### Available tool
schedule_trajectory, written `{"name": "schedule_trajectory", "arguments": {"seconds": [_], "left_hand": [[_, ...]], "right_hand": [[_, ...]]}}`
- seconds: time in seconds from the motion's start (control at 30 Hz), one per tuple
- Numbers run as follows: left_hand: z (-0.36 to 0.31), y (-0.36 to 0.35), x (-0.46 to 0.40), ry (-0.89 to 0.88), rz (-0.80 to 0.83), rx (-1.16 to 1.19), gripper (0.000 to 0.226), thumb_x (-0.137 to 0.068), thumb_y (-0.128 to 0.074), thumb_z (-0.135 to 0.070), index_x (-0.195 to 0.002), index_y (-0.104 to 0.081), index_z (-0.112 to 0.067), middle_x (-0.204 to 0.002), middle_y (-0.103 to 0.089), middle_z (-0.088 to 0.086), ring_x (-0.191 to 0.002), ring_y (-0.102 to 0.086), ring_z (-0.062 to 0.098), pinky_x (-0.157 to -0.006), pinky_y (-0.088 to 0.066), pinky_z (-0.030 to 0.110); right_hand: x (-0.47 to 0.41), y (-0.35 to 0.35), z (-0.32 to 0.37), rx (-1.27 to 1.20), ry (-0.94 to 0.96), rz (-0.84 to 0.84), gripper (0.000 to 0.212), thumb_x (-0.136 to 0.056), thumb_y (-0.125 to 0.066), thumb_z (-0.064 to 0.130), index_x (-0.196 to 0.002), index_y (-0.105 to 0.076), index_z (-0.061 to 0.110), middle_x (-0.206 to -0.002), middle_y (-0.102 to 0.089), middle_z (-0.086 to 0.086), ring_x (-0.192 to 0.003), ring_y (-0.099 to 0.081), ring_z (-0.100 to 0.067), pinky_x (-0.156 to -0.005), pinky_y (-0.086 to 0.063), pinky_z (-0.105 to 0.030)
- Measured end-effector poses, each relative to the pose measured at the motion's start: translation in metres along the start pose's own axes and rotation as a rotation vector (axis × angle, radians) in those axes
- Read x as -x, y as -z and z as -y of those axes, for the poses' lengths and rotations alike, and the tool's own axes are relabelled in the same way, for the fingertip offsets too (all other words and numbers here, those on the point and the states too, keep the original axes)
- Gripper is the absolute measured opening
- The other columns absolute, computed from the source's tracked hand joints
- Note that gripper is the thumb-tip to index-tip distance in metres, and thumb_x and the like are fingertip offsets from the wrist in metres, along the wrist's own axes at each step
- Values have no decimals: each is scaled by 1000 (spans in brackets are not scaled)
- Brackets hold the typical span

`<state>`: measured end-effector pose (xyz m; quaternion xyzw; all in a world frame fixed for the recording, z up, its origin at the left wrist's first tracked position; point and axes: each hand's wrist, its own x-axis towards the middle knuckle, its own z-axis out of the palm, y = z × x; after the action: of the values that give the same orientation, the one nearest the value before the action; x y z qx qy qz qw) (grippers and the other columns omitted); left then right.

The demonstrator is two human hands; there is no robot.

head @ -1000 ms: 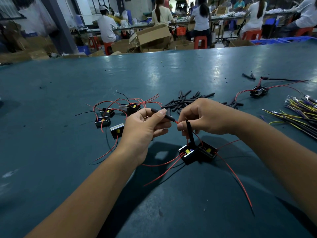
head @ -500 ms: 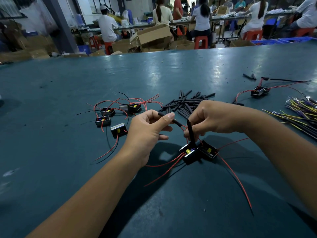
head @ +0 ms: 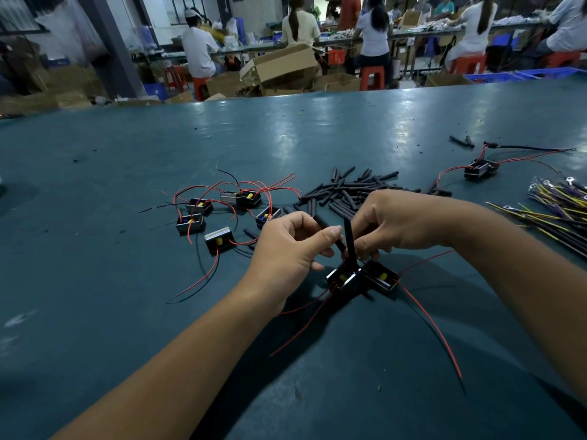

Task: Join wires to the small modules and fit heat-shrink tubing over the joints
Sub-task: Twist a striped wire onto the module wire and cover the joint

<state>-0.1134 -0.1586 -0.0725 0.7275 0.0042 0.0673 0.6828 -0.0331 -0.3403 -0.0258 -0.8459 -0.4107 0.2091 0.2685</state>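
I see my left hand (head: pixel 290 249) pinching a short black heat-shrink tube (head: pixel 327 231) between thumb and curled fingers, the tube slanting down toward the right. My right hand (head: pixel 397 222) sits just beside it, fingers curled downward over the same spot; the fingertips are hidden behind the left thumb and a second tube (head: pixel 349 242), so I cannot tell exactly what they grip, though they look closed on something thin. That second tube stands nearly upright between my two hands, rising from a pair of small modules (head: pixel 362 279) that lie on the tabletop (head: pixel 95 312) directly below my fingers. The two modules touch each other, and red wires (head: pixel 428 325) trail from them toward me, under both wrists.

Beyond my hands lies a loose heap of tubing pieces (head: pixel 352 190). To the left of my left hand, a cluster of modules (head: pixel 219 214) lies tangled with red and black leads. Far to the right of my right hand, one lone module (head: pixel 479 168) rests with its own red wire, and nearer the right edge lies a bundle of yellow wires (head: pixel 559 204) with ring terminals. Past the far edge of the tabletop, cardboard boxes (head: pixel 282 66) stand on the floor and people sit at another bench.
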Motion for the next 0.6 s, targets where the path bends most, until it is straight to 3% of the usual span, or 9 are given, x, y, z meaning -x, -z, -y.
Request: {"name": "schedule_trajectory", "arguments": {"seconds": [0.2,0.3,0.37,0.5,0.6], "left_hand": [[0,1,1,-63,-23,-118,24,-85,-80,-19,-73,-59,-14,-62,-66,-2,-64,-66,9,-53,-49,20],[0,0,2,-104,2,-154,22,-85,-79,-18,-74,-62,-12,-63,-67,1,-64,-64,12,-55,-49,20],[2,-1,1,-134,28,-181,22,-86,-78,-13,-74,-61,-8,-64,-67,4,-63,-64,14,-59,-50,25],[5,-5,2,-163,72,-243,23,-86,-78,-12,-78,-61,1,-69,-67,14,-63,-60,17,-67,-56,48],[7,-6,2,-193,97,-320,25,-86,-78,-12,-70,-58,-14,-62,-60,-5,-59,-53,9,-58,-50,34]], "right_hand": [[5,8,-5,-8,-72,84,3,-86,-76,31,-84,-75,32,-72,-71,3,-64,-62,-3,-57,-47,-18],[5,6,-6,29,-103,118,4,-86,-76,33,-82,-74,31,-72,-71,4,-63,-61,-4,-58,-45,-19],[3,3,-5,40,-98,109,7,-87,-74,27,-81,-74,28,-72,-72,4,-66,-66,-5,-62,-47,-18],[2,1,-4,36,-97,82,13,-87,-75,22,-78,-74,32,-73,-73,7,-68,-69,-5,-63,-48,-14],[0,0,-4,60,-87,56,22,-86,-74,21,-72,-71,38,-70,-72,7,-62,-65,-1,-57,-44,-10]]}}
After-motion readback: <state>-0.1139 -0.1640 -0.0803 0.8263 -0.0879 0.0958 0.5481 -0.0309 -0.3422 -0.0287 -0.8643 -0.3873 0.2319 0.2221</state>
